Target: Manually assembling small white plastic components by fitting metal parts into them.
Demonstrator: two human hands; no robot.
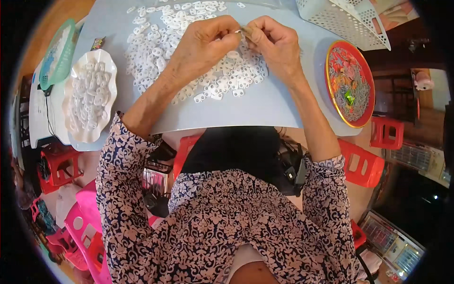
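Observation:
Over the pale blue-grey table (pixel 179 120), my left hand (pixel 208 45) and my right hand (pixel 275 45) meet fingertip to fingertip. The left thumb and forefinger pinch a small white plastic piece (pixel 238 31), of which only a sliver shows. My right thumb and fingers are pressed together just beside it; whatever they hold is too small and covered to name. Beneath and around both hands spreads a loose heap of small white plastic pieces (pixel 227 80), many with two holes.
At left stands a white scalloped dish (pixel 74 128) full of white pieces, with a green basket (pixel 46 83) beyond it. A red gold-rimmed bowl (pixel 369 102) at right holds thin grey pieces and bright wrappers. A white perforated basket (pixel 338 21) stands far right. Red stools (pixel 362 163) surround the table.

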